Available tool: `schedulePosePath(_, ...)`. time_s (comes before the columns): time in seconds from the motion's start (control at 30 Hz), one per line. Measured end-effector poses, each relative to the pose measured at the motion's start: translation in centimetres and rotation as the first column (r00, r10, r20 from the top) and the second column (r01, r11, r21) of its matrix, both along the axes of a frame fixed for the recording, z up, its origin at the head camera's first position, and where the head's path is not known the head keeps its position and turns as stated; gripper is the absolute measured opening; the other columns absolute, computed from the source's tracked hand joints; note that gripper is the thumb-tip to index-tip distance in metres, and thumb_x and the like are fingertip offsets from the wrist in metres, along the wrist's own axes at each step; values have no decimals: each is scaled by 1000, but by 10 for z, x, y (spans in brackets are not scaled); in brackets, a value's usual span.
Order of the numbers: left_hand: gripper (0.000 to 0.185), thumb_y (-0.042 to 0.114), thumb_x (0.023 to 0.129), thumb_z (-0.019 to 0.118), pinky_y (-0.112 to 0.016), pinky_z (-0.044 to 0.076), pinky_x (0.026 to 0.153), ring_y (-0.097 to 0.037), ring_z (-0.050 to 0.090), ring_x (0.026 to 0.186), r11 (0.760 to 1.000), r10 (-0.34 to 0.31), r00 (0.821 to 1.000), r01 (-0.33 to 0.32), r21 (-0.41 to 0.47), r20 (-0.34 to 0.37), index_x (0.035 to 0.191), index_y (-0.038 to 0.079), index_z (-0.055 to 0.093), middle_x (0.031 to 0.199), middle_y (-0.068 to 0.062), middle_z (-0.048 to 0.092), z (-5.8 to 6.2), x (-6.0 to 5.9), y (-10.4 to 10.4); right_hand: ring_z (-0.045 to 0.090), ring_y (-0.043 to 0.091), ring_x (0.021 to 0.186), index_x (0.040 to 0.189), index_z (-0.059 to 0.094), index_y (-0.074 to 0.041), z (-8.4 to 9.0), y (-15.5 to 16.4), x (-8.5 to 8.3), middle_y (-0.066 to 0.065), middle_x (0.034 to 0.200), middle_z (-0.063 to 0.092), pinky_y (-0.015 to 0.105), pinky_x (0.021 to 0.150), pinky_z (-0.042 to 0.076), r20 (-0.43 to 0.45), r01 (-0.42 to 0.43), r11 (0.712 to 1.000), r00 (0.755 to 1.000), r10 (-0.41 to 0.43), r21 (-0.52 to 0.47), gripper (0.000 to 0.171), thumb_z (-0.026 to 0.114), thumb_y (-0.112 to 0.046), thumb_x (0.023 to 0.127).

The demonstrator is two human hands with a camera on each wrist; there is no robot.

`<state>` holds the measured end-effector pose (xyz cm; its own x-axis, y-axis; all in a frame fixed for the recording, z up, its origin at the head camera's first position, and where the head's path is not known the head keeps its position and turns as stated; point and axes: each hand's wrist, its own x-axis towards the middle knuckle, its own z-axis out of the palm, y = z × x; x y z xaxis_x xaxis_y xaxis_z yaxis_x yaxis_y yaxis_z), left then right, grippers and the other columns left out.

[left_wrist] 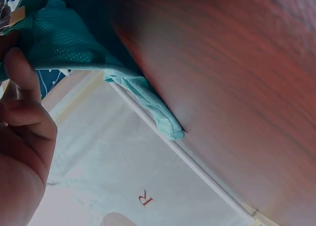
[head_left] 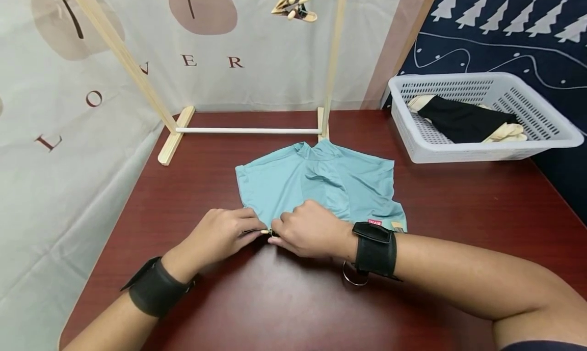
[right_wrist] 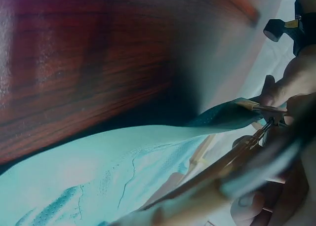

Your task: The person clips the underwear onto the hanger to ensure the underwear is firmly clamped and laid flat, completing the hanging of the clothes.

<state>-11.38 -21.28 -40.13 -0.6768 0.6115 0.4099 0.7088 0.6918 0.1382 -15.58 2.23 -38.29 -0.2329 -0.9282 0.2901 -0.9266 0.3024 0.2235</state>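
A teal garment [head_left: 279, 180] lies flat on the table, its near edge under both hands. My left hand [head_left: 220, 234] pinches its near left corner between thumb and fingers. Right beside it, my right hand [head_left: 312, 231] curls around a wooden clip hanger, whose metal hook [head_left: 355, 274] shows below the wrist. A small wooden clip [head_left: 265, 232] sits between the two hands at the garment's edge. Seen from the right wrist, the hanger's wooden bar [right_wrist: 217, 169] runs towards that clip. Fingers hide whether the clip has closed on the cloth.
A wooden rack with a white lower rail [head_left: 247, 131] stands behind the garment. More clip hangers [head_left: 295, 4] hang from it. At the back right, a white plastic basket [head_left: 495, 151] holds a black and cream cloth [head_left: 468, 119]. Each wrist wears a black band.
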Motion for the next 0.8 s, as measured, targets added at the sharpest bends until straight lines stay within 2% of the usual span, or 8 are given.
schedulePosePath(0.27,15,16,79,84,-18,44,51,0,51,55,999,8,1000,-7,-37,14,90,24,77,83,13,66,-1,1,1,44,11,43,75,55,-17,-4,-1,0,-7,57,50,27,42,36,4,20,999,1000,-20,44,43,54,-53,97)
schedulePosePath(0.4,12,17,82,82,-18,43,52,1,48,55,998,7,998,-3,-65,66,87,24,75,80,13,63,-2,2,2,44,10,47,76,54,-18,2,3,0,-8,59,49,26,44,35,95,48,994,994,-57,94,51,53,-66,93)
schedulePosePath(0.5,10,19,83,81,-19,43,54,2,49,58,996,16,990,-3,-93,138,86,25,74,79,14,63,-3,5,2,50,12,57,79,55,-18,14,9,-5,-7,64,53,26,48,38,194,95,990,975,-113,100,52,53,-69,91)
schedulePosePath(0.6,11,20,81,83,-20,45,54,1,53,60,991,39,986,-17,-132,164,87,25,74,80,14,64,-4,8,3,55,13,68,81,58,-18,36,21,-27,-6,73,59,27,55,44,308,200,978,928,-210,65,42,58,-59,94)
schedulePosePath(0.67,15,23,78,85,-22,46,55,-1,54,61,985,57,990,-35,-167,132,87,24,74,79,13,63,-5,9,5,56,13,72,83,61,-18,56,31,-51,-6,77,61,29,60,45,387,308,951,874,-294,26,34,61,-50,96)
schedulePosePath(0.73,23,28,73,87,-25,46,58,-5,55,65,977,73,994,-54,-208,85,92,23,73,81,9,62,-5,11,8,56,16,72,87,62,-17,77,42,-78,-3,79,63,31,63,45,475,428,903,800,-366,-25,29,60,-44,98)
schedulePosePath(0.8,37,34,69,89,-28,45,63,-11,58,74,967,75,996,-62,-248,43,100,21,73,86,6,62,-4,14,11,58,19,75,94,64,-14,98,51,-106,2,85,65,34,67,46,536,539,838,734,-418,-84,29,58,-42,99)
